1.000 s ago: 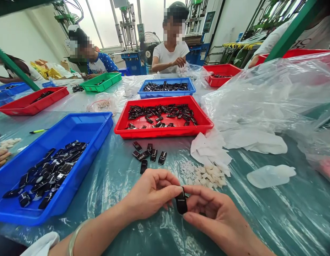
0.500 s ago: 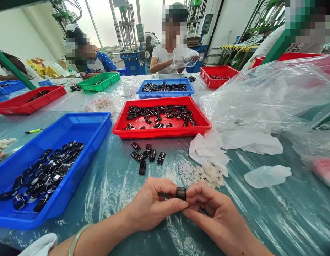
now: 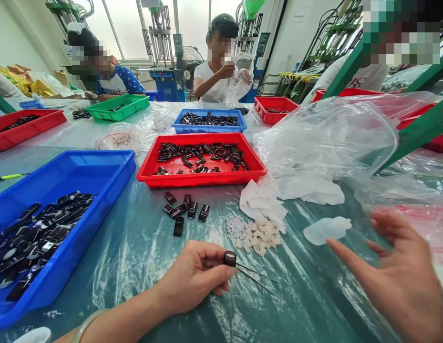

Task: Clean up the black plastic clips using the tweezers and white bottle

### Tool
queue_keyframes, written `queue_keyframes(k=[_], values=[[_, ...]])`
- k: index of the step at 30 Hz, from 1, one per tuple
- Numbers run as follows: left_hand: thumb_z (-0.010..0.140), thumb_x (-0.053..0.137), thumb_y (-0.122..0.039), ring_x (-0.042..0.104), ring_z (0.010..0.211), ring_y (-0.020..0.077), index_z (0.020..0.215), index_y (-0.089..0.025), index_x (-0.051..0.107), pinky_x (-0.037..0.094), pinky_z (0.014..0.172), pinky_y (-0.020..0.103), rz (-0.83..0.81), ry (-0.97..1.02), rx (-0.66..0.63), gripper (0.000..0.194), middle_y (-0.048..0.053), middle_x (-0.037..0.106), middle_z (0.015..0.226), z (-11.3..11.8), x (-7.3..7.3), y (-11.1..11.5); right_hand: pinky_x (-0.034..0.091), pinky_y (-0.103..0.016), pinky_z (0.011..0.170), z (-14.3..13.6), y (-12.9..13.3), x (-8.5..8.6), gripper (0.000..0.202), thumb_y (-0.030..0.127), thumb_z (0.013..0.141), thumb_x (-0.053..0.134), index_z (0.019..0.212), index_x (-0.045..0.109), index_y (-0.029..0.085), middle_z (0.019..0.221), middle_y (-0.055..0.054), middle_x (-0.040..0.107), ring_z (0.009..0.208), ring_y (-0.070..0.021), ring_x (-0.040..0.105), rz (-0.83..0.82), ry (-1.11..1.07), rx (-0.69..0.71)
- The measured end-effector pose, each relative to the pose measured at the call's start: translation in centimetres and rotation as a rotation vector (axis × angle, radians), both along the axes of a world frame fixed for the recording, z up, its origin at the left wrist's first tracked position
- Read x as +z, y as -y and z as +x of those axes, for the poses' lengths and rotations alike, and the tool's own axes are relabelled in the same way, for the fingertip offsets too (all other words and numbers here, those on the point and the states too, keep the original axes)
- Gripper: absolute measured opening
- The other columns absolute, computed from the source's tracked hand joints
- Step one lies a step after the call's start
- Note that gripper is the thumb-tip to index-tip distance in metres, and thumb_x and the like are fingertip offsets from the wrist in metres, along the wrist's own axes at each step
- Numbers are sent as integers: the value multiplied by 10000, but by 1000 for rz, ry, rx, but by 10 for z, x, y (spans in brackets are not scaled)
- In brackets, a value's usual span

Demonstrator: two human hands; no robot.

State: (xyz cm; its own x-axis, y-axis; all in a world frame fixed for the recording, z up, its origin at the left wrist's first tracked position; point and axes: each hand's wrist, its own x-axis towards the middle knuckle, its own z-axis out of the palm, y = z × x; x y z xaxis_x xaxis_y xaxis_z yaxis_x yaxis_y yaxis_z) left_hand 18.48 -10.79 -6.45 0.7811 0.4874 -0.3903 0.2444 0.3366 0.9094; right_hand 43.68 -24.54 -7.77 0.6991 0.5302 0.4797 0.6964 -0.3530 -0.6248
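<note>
My left hand [image 3: 198, 271] pinches a small glossy black piece [image 3: 230, 258] between thumb and fingers, its open-looking end facing up. Two thin metal prongs [image 3: 260, 280], like tweezers, stick out past the piece toward the right; their other end is hidden, and I cannot tell whether the left hand holds them. My right hand [image 3: 396, 267] is off to the right with thumb and fingers spread, holding nothing. Its fingertip is close to a translucent squeeze bottle [image 3: 326, 231] lying on its side; contact is unclear. Several similar black pieces [image 3: 178, 226] lie ahead of the left hand.
A red tray [image 3: 203, 180] and a blue tray [image 3: 110, 190] hold black pieces. Small beige pads [image 3: 261, 237], white bits [image 3: 237, 227] and crumpled white tissue [image 3: 260, 197] lie mid-table. Clear plastic bags [image 3: 321, 138] heap at right beside a green post [image 3: 407, 138]. Co-workers sit across.
My right hand has left the black piece and moved right, spreading open near the bottle. The left hand keeps the piece, now tilted. The metal prongs have come into sight. The view has shifted right.
</note>
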Motion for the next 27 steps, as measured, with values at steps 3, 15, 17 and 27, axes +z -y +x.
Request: queue_keyframes(k=[3,15,17,27], values=[[691,655,-340,541,568,99,767,-91,631,454,527,192,-14,-8,-18,261,6,532,611,1,1,2,542,-354,710,15,-7,-3,643,437,743,631,1278,423,146,1237,-210,539,1030,-325,595,-132,-159,103],[706,652,-305,531,493,84,754,-106,647,438,495,176,-49,40,-131,205,1,555,548,-3,-2,4,487,-328,811,-33,-23,18,322,229,783,586,1099,589,293,1022,-25,652,953,-205,596,-131,167,568],[703,657,-295,535,494,84,784,-108,655,430,489,172,-57,53,-139,204,0,559,554,-4,-2,4,471,-344,811,-45,-28,24,373,142,797,528,1132,566,302,1013,-22,640,963,-202,568,-118,328,647],[717,640,-260,528,491,80,702,-117,618,420,485,168,-91,87,-183,145,-6,545,547,-6,-2,3,367,-401,829,-68,-37,31,410,-16,810,434,1102,552,246,1015,-62,643,992,-222,539,-143,719,662]])
